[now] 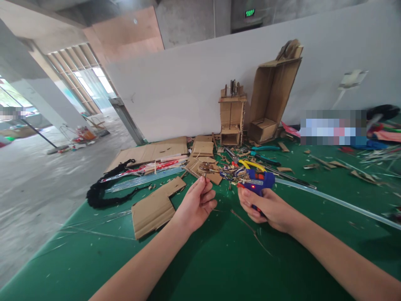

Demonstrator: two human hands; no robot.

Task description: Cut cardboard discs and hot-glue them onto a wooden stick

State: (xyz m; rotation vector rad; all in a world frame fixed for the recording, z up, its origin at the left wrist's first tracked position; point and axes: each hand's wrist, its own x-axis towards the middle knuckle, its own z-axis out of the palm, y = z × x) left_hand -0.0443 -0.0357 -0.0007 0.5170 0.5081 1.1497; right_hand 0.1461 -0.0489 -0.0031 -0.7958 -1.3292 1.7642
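Note:
My right hand is wrapped round the grip of a blue glue gun, whose small red light is lit. From the back of the gun a long translucent glue stick runs off to the right. Strands and brown scraps cling about its front end, which points left at my other hand. There, my left hand pinches a small brown round piece on a thin stem between thumb and finger. The nozzle appears close to that piece; whether they touch I cannot tell.
Cut cardboard lies left on the green table, beside black yarn and plastic-wrapped strips. Yellow-handled pliers and teal-handled pliers rest beyond the gun. A small cardboard structure and taller cardboard box stand by the wall.

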